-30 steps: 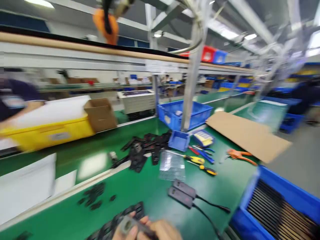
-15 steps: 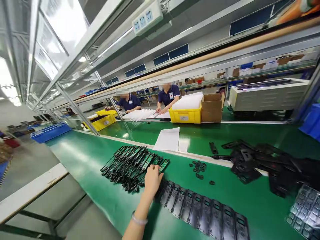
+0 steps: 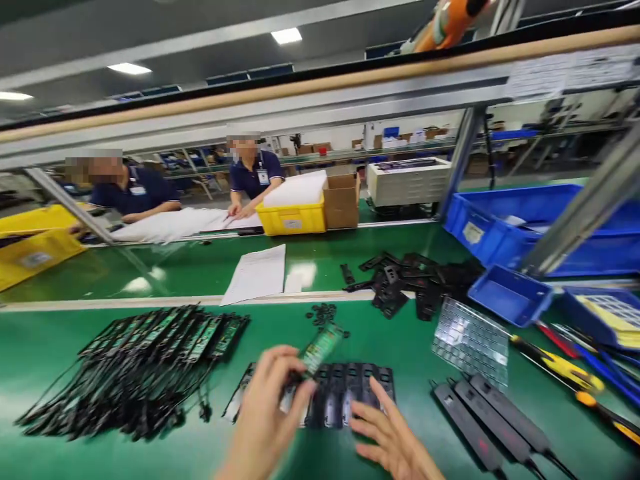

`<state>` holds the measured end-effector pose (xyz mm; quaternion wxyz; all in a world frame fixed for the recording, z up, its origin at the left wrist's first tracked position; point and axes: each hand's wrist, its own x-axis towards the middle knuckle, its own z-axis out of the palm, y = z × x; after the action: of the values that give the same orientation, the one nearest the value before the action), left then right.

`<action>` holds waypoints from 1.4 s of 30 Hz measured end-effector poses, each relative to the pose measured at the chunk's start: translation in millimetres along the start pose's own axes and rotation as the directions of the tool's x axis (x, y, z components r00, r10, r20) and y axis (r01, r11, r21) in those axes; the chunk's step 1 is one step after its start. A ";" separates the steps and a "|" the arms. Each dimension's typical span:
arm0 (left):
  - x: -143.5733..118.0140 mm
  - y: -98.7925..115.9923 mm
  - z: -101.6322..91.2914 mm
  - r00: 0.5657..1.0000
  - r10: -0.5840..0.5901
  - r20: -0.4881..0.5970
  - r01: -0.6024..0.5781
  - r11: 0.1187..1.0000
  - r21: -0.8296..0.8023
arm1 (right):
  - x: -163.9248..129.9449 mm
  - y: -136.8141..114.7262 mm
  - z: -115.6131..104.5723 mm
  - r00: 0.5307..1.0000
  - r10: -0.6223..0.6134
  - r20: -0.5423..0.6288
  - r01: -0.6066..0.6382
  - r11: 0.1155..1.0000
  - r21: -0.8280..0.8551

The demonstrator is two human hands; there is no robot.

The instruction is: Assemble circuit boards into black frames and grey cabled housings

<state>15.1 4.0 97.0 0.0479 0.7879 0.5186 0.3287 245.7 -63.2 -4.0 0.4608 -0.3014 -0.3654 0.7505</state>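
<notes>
Between the thumb and fingers of my left hand is a green circuit board, held tilted above the bench and slightly blurred. My right hand is open beside it, fingers spread and holding nothing. Below both hands lies a row of black plastic housings, partly covered by my left hand. To the left, a pile of circuit boards with black cables rests on the green bench. Small black round parts lie just beyond the held board.
Right of my hands are several finished-looking black cased units, a clear gridded tray and a yellow-black screwdriver. Behind are black plastic parts, a small blue bin and a white paper. Two co-workers sit across the bench.
My left hand has lifted a circuit board from the pile and brought it over the housings. My right hand has come into view. The camera has turned right.
</notes>
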 end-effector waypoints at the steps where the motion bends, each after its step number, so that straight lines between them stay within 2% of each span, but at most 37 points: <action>1: 1.9 19.5 12.5 0.981 0.066 0.181 -0.046 0.993 -0.111 | 2.3 -3.4 2.8 0.999 -0.027 -0.036 0.032 0.987 0.156; 2: 4.6 34.7 27.4 0.944 0.124 0.307 -0.074 0.983 -0.169 | 3.2 -7.2 3.5 0.993 -0.061 -0.104 0.086 0.962 0.260; 4: 11.9 50.1 62.3 0.871 0.197 0.449 -0.149 0.979 -0.140 | 0.3 -16.1 -1.0 0.955 -0.104 -0.279 0.192 0.931 0.311; 6: 19.8 49.1 100.9 0.840 0.204 0.502 -0.244 0.970 0.015 | -7.5 -27.0 -11.8 0.916 -0.109 -0.387 0.216 0.945 0.246; 9: 27.8 33.4 152.3 0.758 0.219 0.614 -0.367 0.922 0.124 | -25.2 -47.0 -29.4 0.908 -0.143 -0.393 0.204 0.972 0.118; 10: 29.0 27.5 164.1 0.750 0.243 0.615 -0.397 0.909 0.125 | -31.9 -54.1 -33.0 0.912 -0.152 -0.382 0.201 0.975 0.094; 12: 29.8 17.3 175.9 0.790 0.310 0.529 -0.411 0.908 0.081 | -44.8 -66.9 -34.8 0.912 -0.147 -0.382 0.189 0.979 0.073; 14: 30.1 11.3 173.4 0.862 0.325 0.388 -0.339 0.940 -0.034 | -55.5 -75.5 -30.8 0.894 -0.127 -0.430 0.157 0.987 0.034; 15: 30.4 10.4 168.4 0.897 0.293 0.331 -0.267 0.956 -0.124 | -59.5 -77.5 -27.7 0.880 -0.113 -0.461 0.127 0.992 -0.001; 17: 30.3 12.5 155.0 0.932 0.174 0.317 -0.056 0.936 -0.347 | -64.2 -76.7 -22.1 0.837 -0.113 -0.535 0.040 0.988 -0.147; 18: 29.3 15.3 147.7 0.928 0.103 0.358 0.078 0.886 -0.457 | -65.1 -74.3 -20.0 0.812 -0.147 -0.565 -0.006 0.965 -0.260; 19: 27.4 19.1 140.5 0.904 0.032 0.427 0.229 0.806 -0.545 | -65.2 -71.1 -18.5 0.788 -0.199 -0.583 -0.051 0.922 -0.384; 20: 24.3 23.6 133.6 0.856 -0.028 0.516 0.385 0.700 -0.601 | -64.8 -67.6 -17.4 0.772 -0.258 -0.581 -0.094 0.857 -0.506; 21: 20.2 28.7 127.2 0.796 -0.073 0.601 0.526 0.575 -0.627 | -63.7 -64.2 -16.7 0.777 -0.311 -0.547 -0.126 0.776 -0.619; 23: 9.8 39.3 116.8 0.677 -0.115 0.727 0.720 0.308 -0.622 | -60.1 -58.9 -16.0 0.843 -0.353 -0.405 -0.122 0.608 -0.784; 24: 4.4 44.2 113.2 0.648 -0.117 0.752 0.758 0.187 -0.624 | -57.6 -57.2 -15.9 0.882 -0.348 -0.319 -0.089 0.541 -0.836; 25: -0.5 48.4 110.6 0.636 -0.120 0.763 0.772 0.087 -0.630 | -54.8 -55.8 -15.9 0.911 -0.339 -0.234 -0.043 0.487 -0.872; 26: -4.9 51.8 108.9 0.643 -0.138 0.753 0.761 0.006 -0.649 | -52.0 -54.3 -15.9 0.928 -0.336 -0.160 0.007 0.447 -0.894; 29: -14.3 57.5 106.7 0.682 -0.222 0.697 0.689 -0.125 -0.714 | -45.5 -47.7 -15.9 0.944 -0.327 -0.043 0.100 0.405 -0.909; 33: -20.6 60.3 103.0 0.716 -0.273 0.642 0.627 -0.152 -0.764 | -43.8 -35.1 -15.4 0.953 -0.302 0.009 0.124 0.366 -0.922; 36: -22.1 60.4 98.9 0.742 -0.251 0.622 0.596 -0.178 -0.783 | -42.4 -30.0 -15.2 0.950 -0.308 0.041 0.138 0.299 -0.944; 39: -22.0 59.7 95.5 0.736 -0.226 0.638 0.592 -0.243 -0.768 | -39.4 -29.7 -14.4 0.933 -0.349 0.086 0.154 0.173 -0.973; 41: -22.1 60.1 94.5 0.722 -0.257 0.642 0.586 -0.263 -0.766 | -37.3 -30.2 -13.4 0.924 -0.363 0.117 0.158 0.085 -0.984; 42: -22.4 60.8 94.3 0.716 -0.287 0.636 0.579 -0.265 -0.771 | -36.4 -30.2 -12.9 0.925 -0.362 0.118 0.153 0.070 -0.986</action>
<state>110.8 -17.9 38.3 0.7590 0.2830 0.3576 0.4647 284.5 -83.6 18.1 0.2986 -0.5174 -0.7768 0.1994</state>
